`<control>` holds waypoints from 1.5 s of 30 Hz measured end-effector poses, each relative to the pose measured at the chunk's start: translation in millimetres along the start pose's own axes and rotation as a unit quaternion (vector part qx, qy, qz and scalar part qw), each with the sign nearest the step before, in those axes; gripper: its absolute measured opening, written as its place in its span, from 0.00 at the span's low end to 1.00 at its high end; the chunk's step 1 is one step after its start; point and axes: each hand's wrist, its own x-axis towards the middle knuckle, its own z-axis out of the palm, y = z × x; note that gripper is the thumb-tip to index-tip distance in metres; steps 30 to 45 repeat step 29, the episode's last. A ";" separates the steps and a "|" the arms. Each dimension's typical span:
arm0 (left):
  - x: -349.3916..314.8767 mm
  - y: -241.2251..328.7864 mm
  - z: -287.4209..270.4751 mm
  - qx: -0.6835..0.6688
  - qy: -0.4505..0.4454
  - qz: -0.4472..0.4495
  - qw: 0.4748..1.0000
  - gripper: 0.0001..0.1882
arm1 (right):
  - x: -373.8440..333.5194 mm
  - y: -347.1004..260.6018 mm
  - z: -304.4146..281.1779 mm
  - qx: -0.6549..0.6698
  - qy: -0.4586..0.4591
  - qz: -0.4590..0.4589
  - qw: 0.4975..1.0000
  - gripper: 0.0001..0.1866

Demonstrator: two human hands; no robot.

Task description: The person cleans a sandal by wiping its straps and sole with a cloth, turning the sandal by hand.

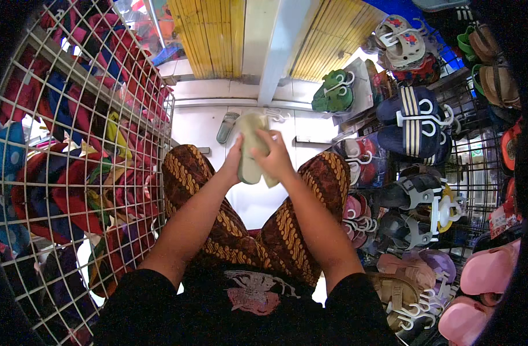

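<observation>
Between my knees I hold up a pale green sandal (250, 158), its long sole side showing. My left hand (234, 161) grips its left edge, thumb lying along it. My right hand (273, 154) is at its right side with bent fingers, slightly smeared by motion. Below that hand a pale corner (271, 182) sticks out; whether it is a cloth or part of a second sandal I cannot tell. Another grey-green sandal (226, 127) lies on the white floor just beyond my left hand. Near it, past the held sandal, is a white plastic hanger (280, 115).
A white wire grid (73, 173) stands close on my left, colourful footwear behind it. On my right, racks hold navy striped slides (412, 122), green clogs (334, 90), grey sandals (411, 193) and pink clogs (489, 270). Ahead are a white post (284, 52) and yellow slatted panels (206, 37).
</observation>
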 end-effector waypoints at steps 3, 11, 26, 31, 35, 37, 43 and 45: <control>-1.4 7.7 -1.0 0.053 0.007 0.015 0.998 0.35 | 4.3 -2.0 0.5 0.004 -0.024 0.038 0.999 0.31; -8.1 4.7 12.0 0.449 0.042 0.067 0.890 0.44 | 16.5 8.0 -23.3 -0.030 0.108 0.048 0.992 0.31; -12.0 4.1 15.6 0.566 0.071 0.246 0.783 0.56 | 8.4 -5.5 -17.2 -0.046 0.064 0.086 0.993 0.33; -2.1 -6.7 4.6 0.559 0.088 0.230 0.791 0.59 | 18.6 1.6 -16.4 -0.016 0.164 0.106 0.981 0.33; -2.1 -6.7 4.6 0.559 0.088 0.230 0.791 0.59 | 18.6 1.6 -16.4 -0.016 0.164 0.106 0.981 0.33; -2.1 -6.7 4.6 0.559 0.088 0.230 0.791 0.59 | 18.6 1.6 -16.4 -0.016 0.164 0.106 0.981 0.33; -2.1 -6.7 4.6 0.559 0.088 0.230 0.791 0.59 | 18.6 1.6 -16.4 -0.016 0.164 0.106 0.981 0.33; -2.1 -6.7 4.6 0.559 0.088 0.230 0.791 0.59 | 18.6 1.6 -16.4 -0.016 0.164 0.106 0.981 0.33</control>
